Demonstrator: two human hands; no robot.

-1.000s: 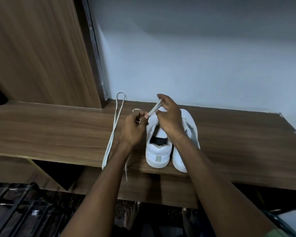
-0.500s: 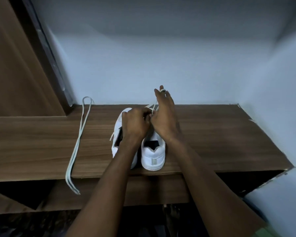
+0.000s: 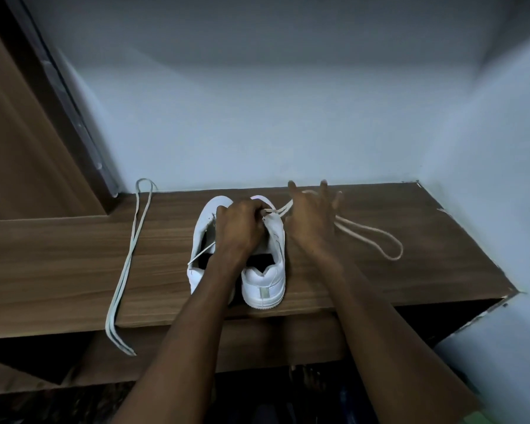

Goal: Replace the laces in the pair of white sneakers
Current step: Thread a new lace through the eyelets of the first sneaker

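Worn on the head, looking forward and steeply down onto the wooden shelf (image 3: 364, 270), near enough that both forearms reach in from the bottom edge toward it. Wide-angle, bending the pale wall (image 3: 273, 117) behind the shelf and the wooden panel (image 3: 22, 142) to its left. Only this one view, so nothing shared.

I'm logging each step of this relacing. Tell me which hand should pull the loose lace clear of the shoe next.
The right hand. Its spread fingers are already at the lace looping out on the shelf to the right, while the left hand is curled over the sneaker, steadying it.
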